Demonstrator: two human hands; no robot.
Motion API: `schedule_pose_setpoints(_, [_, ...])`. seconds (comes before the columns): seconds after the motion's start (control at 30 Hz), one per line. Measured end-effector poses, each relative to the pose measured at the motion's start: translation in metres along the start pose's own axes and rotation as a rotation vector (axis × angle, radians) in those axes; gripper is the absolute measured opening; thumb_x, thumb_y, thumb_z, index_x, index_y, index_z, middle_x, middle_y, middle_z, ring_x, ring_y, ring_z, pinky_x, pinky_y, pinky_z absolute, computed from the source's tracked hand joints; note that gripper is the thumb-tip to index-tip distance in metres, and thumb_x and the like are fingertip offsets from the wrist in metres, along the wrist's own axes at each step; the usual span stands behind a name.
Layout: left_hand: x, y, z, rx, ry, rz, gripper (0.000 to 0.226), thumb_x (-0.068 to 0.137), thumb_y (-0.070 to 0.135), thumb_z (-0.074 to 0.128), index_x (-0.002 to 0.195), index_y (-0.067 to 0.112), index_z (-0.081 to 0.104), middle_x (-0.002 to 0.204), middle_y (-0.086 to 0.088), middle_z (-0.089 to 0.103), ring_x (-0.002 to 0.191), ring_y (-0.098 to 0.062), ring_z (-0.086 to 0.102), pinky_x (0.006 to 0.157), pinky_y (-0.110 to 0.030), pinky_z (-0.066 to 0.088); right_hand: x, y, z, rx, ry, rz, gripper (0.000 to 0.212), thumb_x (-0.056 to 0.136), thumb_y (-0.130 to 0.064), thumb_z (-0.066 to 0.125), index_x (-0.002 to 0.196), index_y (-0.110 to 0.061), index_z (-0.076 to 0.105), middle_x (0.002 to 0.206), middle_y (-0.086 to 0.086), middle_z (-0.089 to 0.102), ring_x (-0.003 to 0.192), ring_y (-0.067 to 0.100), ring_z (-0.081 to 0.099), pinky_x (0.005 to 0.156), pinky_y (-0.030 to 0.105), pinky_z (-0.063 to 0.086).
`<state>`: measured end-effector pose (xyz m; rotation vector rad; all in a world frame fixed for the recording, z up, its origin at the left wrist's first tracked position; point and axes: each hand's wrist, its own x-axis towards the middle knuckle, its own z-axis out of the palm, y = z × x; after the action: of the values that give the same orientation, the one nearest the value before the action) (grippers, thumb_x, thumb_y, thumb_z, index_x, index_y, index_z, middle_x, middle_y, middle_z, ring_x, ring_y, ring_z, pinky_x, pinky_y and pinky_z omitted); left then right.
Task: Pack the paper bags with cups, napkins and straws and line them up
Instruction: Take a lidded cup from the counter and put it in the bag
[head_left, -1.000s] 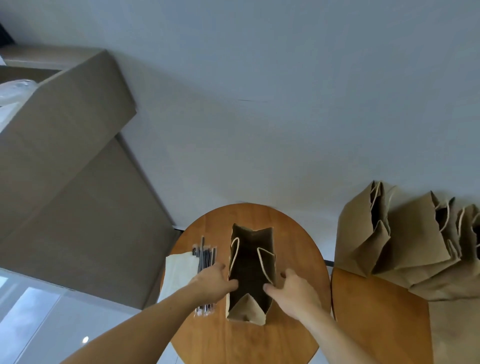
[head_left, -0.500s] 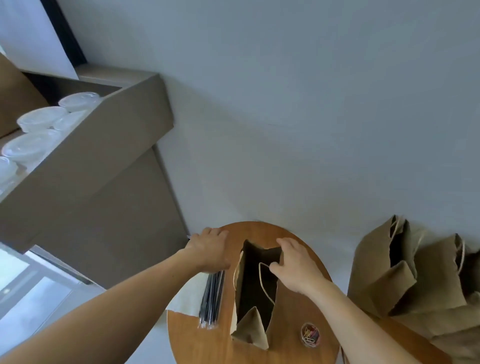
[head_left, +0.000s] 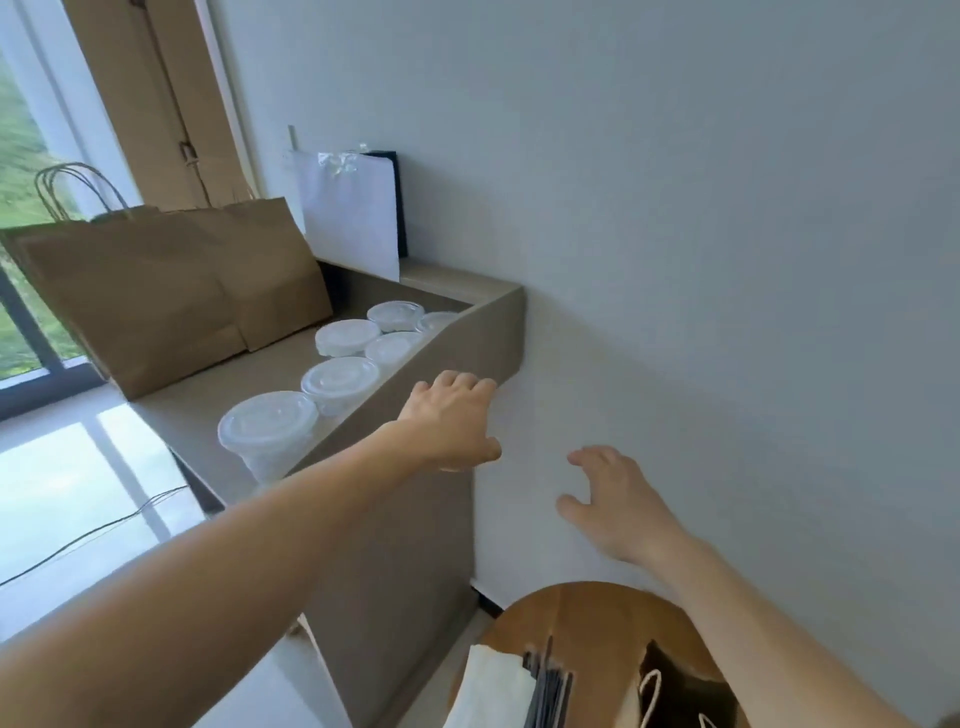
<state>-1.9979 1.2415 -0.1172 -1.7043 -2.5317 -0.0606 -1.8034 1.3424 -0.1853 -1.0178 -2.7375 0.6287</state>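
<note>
Grey counter w/ white card (by wall), cable on floor.

1 head-worn wide-angle view, forward and down, close to ledge and wall.

Lidded clear cups on ledge; napkins, straws, bag on table.

- Daylight comes in through the window on my left, and the room is bright.
- The floor beneath it shows pale glare.
- The wall is evenly lit, with faint shadows.
- My left hand and right hand look slightly smeared, and my forearms stretch wide at the lower edge.
</note>
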Motion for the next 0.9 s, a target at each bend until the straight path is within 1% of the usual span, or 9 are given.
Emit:
schedule_pose_setpoints(0.17, [0.0,-0.074,-0.031,-0.014,0.054,-0.063,0.067,0.081,0.046,0.057,0.141,0.021,0.04,0.141,-0.004,0.046,0.131,-0.028,0.038,0.097,-0.042,0.036,0.043,-0.075,-0.011,-0.036,0.075,-0.07,0.06,0.095,-0.041,0.054,0.147,-0.016,0.038,0.153,0.002,0.033,0.141,0.023,0.027,0.114,0.034,0.026])
schedule_pose_setpoints(0.33, [-0.004,-0.148,-0.059,-0.032,0.163,-0.138,0.078,0.082,0.05,0.062,0.15,0.025,0.032,0.153,-0.002,0.039,0.141,-0.027,0.033,0.107,-0.047,0.036,0.081,-0.151,-0.016,-0.014,0.125,-0.21,0.059,0.092,-0.043,0.058,0.144,-0.019,0.044,0.151,-0.002,0.038,0.141,0.018,0.031,0.114,0.034,0.029])
schedule_pose_setpoints(0.4, [-0.009,-0.185,-0.066,-0.043,0.169,-0.211,0.08,0.084,0.049,0.062,0.152,0.025,0.03,0.155,0.0,0.036,0.142,-0.026,0.031,0.108,-0.047,0.035,0.095,-0.187,-0.015,0.002,0.087,-0.289,0.063,0.089,-0.049,0.059,0.144,-0.024,0.043,0.151,-0.005,0.039,0.14,0.016,0.032,0.113,0.039,0.033])
schedule_pose_setpoints(0.53, [-0.027,-0.247,-0.058,-0.021,0.084,-0.323,0.078,0.085,0.049,0.062,0.151,0.025,0.029,0.153,-0.001,0.036,0.14,-0.027,0.031,0.107,-0.045,0.037,0.115,-0.247,0.004,0.025,-0.144,-0.423,0.083,0.078,-0.06,0.069,0.148,-0.03,0.035,0.153,-0.009,0.034,0.141,0.011,0.03,0.108,0.031,0.031])
schedule_pose_setpoints(0.6, [-0.034,-0.268,-0.047,-0.021,0.039,-0.357,0.076,0.084,0.049,0.062,0.149,0.024,0.033,0.15,0.0,0.038,0.139,-0.026,0.032,0.105,-0.045,0.038,0.122,-0.269,0.019,-0.094,-0.239,-0.483,0.096,0.072,-0.064,0.073,0.151,-0.029,0.03,0.154,-0.008,0.032,0.141,0.012,0.028,0.105,0.03,0.029])
schedule_pose_setpoints(0.7, [-0.039,-0.287,-0.031,-0.036,-0.001,-0.387,0.073,0.083,0.049,0.063,0.146,0.024,0.036,0.148,0.0,0.04,0.138,-0.026,0.033,0.103,-0.044,0.039,0.13,-0.291,0.039,-0.283,-0.287,-0.556,0.106,0.062,-0.07,0.077,0.149,-0.035,0.027,0.149,-0.011,0.036,0.138,0.014,0.03,0.101,0.028,0.027])
schedule_pose_setpoints(0.73, [-0.039,-0.291,-0.028,-0.042,-0.007,-0.387,0.074,0.082,0.049,0.063,0.147,0.024,0.035,0.148,0.0,0.04,0.137,-0.025,0.034,0.102,-0.043,0.039,0.133,-0.295,0.044,-0.34,-0.295,-0.579,0.107,0.06,-0.07,0.077,0.148,-0.036,0.026,0.147,-0.01,0.038,0.137,0.015,0.031,0.102,0.029,0.026])
schedule_pose_setpoints(0.83, [-0.037,-0.299,-0.023,-0.054,-0.012,-0.377,0.078,0.083,0.05,0.062,0.149,0.025,0.031,0.149,0.002,0.038,0.138,-0.024,0.033,0.101,-0.042,0.039,0.138,-0.301,0.056,-0.466,-0.321,-0.623,0.109,0.062,-0.066,0.076,0.15,-0.034,0.021,0.147,-0.005,0.038,0.138,0.017,0.031,0.117,0.04,0.012])
schedule_pose_setpoints(0.9, [-0.033,-0.302,-0.024,-0.058,-0.007,-0.369,0.079,0.083,0.05,0.063,0.15,0.025,0.03,0.15,0.001,0.038,0.138,-0.024,0.032,0.101,-0.042,0.039,0.141,-0.303,0.057,-0.461,-0.301,-0.622,0.105,0.064,-0.061,0.077,0.151,-0.034,0.024,0.141,-0.002,0.042,0.134,0.019,0.035,0.118,0.038,0.011])
